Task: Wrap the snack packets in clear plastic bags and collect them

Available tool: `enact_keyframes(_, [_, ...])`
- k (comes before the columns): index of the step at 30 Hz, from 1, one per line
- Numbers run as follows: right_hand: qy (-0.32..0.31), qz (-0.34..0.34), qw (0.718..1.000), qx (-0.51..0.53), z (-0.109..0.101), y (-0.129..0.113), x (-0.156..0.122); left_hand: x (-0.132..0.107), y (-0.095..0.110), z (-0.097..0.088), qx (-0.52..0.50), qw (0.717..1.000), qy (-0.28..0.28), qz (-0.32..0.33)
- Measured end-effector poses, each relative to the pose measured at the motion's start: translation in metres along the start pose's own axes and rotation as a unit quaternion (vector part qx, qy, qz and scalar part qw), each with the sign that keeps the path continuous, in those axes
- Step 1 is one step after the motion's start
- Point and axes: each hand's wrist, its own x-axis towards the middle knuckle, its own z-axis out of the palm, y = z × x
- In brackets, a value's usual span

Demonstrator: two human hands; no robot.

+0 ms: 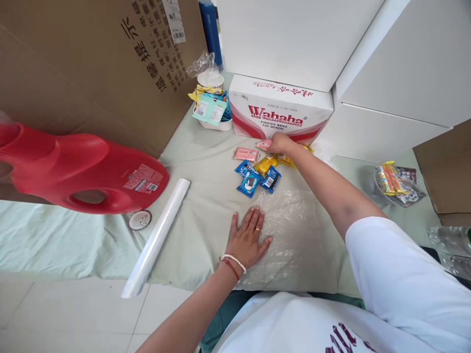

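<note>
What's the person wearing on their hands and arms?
The left hand has a gold ring on one finger, and its wrist wears a white bead bracelet beside a thin red string. The right hand shows no jewellery; that arm is bare up to a white short sleeve.

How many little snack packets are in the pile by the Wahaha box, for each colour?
Pink packets: 2
Blue packets: 3
Yellow packets: 2 that show, one partly hidden under the arm
Total: 7
</note>
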Motion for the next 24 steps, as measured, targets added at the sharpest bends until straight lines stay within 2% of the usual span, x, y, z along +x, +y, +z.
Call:
enact_keyframes(2, [0.033, -0.001, 0.999, 0.016, -0.008, -0.004, -0.004, 0.0, 0.0, -0.001, -0.002, 1.0, -0.002, 0.0])
enact_keyframes(5, [0.051, -0.05, 0.997, 0.008, -0.012, -0.024, -0.008, 0.0, 0.0, -0.001, -0.004, 1.0, -0.004, -0.003])
enact_keyframes(10, [-0.041, -0.109, 0.992, -0.048, 0.016, -0.072, -0.012, 0.0, 0.0, -0.001, -0.006, 1.0, -0.006, -0.005])
enact_keyframes(13, [-0.006, -0.096, 0.995, -0.02, 0.032, -0.081, -0.017, 0.0, 0.0, 0.0, -0.004, 1.0, -0.005, -0.004])
enact_keyframes(16, [0.029, -0.08, 0.996, 0.003, 0.03, -0.071, -0.03, 0.001, 0.001, 0.0, 0.003, 1.0, -0.004, -0.005])
enact_keyframes(19, [0.081, -0.077, 0.994, 0.009, 0.015, -0.046, -0.061, 0.002, 0.004, -0.001, 0.009, 1.0, -0.004, -0.01])
enact_keyframes(22, [0.14, -0.108, 0.984, 0.036, 0.006, -0.016, -0.115, 0.002, 0.005, -0.001, 0.01, 1.0, -0.003, -0.011])
enact_keyframes(24, [0.108, -0.157, 0.979, 0.067, 0.012, 0.002, -0.162, 0.002, 0.004, 0.0, 0.009, 1.0, -0.004, -0.01])
